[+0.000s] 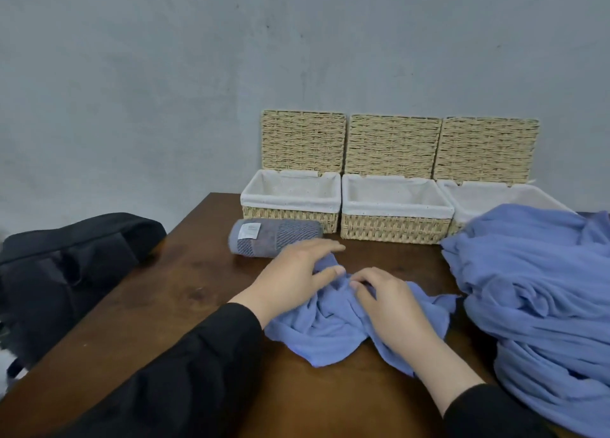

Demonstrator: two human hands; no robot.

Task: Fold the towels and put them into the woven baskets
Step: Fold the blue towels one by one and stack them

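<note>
Both hands lie on a crumpled blue towel (333, 325) in the lower middle of the frame. The left hand (293, 279) rests with fingers stretched out and slightly spread over the towel's far edge. The right hand (386, 302) lies just beside it, its fingertips curled into the cloth and bunching a fold. The towel sits rumpled on the brown table (171, 292). At the right of the frame a heap of blue towels (541, 289) lies near it. A folded grey-blue towel (274, 241) with a white label lies above the left hand, touching the front of the left basket (290, 218). The middle basket (396, 228) and right basket (462, 203), lined in white with lids raised, stand beside it along the wall. A black bag (66, 259) sits at the left.
</note>
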